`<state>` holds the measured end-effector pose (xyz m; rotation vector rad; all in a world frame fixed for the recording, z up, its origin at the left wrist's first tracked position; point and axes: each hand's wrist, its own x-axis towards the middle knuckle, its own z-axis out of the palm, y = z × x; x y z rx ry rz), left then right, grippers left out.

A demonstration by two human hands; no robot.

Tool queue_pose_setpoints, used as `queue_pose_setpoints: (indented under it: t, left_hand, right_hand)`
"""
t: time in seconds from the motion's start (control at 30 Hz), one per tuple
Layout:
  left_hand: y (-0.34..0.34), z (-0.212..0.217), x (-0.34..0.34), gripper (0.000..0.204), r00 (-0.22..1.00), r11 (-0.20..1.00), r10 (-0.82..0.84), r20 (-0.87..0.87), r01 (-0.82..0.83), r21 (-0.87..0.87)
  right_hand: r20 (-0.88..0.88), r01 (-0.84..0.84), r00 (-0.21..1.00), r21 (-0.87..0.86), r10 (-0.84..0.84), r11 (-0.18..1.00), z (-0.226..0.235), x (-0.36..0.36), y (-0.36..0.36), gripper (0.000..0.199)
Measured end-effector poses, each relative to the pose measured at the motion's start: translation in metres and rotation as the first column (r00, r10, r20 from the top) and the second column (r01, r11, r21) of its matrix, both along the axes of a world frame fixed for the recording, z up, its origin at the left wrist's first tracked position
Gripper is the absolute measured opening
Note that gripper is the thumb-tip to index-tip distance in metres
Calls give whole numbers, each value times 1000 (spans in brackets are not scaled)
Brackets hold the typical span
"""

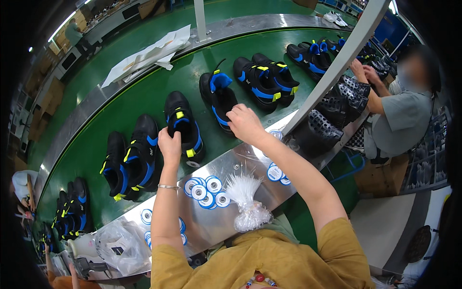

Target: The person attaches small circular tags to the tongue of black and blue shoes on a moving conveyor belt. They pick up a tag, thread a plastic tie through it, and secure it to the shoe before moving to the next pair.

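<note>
A black sneaker (pixel 194 130) with blue and yellow-green trim stands on the green belt, and my left hand (pixel 170 146) pinches the left edge of its heel opening. Just to the right, a matching sneaker (pixel 225 103) has its blue-lined tongue pulled up. The fingers of my right hand (pixel 244 124) are closed on this shoe's right collar edge near the heel. What my fingertips do inside the shoes is hidden. Below my hands, round blue-and-white tags (pixel 207 200) lie on the metal ledge (pixel 257 164) beside a bundle of clear plastic tag fasteners (pixel 244 188).
More pairs of sneakers stand along the belt (pixel 187 72), left (pixel 144 154) and right (pixel 269 79). White paper sheets (pixel 147 55) lie on its far edge. A slanted grey post (pixel 332 70) rises at right, near a co-worker (pixel 404 115) and dark boots (pixel 344 106). A plastic bag (pixel 120 248) lies at lower left.
</note>
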<state>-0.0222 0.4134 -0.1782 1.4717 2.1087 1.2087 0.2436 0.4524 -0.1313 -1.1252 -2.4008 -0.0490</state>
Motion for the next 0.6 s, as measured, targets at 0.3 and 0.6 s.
queue_pose_setpoints:
  t: [0.3, 0.6]
  left_hand:
    - [18, 72, 57, 39, 976, 928, -202, -80, 217, 305]
    - [78, 20, 94, 48, 924, 955, -292, 245, 271, 118]
  right_hand:
    - [-446, 186, 872, -85, -205, 979, 20, -20, 11, 30]
    - [-491, 83, 798, -483, -349, 872, -13, -18, 69, 56]
